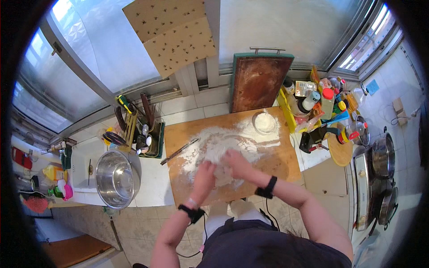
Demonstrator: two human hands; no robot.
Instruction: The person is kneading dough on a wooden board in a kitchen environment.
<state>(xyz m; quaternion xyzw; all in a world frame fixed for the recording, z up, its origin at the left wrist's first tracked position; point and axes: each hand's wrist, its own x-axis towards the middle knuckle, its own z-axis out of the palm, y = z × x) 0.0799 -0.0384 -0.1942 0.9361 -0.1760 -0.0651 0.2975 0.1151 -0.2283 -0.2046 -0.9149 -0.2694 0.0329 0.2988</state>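
A pale, floury mass of dough (222, 173) lies on a wooden board (187, 196), between and beneath my two hands. My left hand (205, 177) has its curled fingers on the dough's left side. From the right, my right hand (237, 164) grips it with bent fingers; the fingertips are partly hidden in the white. Loose flour (214, 137) is spread over the board around and beyond both hands. A dark, flour-dusted stick (180, 151) lies slanted at the board's left edge. Near the far right corner stands a round container of flour (264, 123).
A large steel bowl (117, 181) stands left of the board, beside the sink (78, 167). Behind it is a utensil holder (152, 140) with knives. A brown cutting board (259, 83) leans at the window. Bottles fill a yellow basket (286, 110); pots (383, 155) sit far right.
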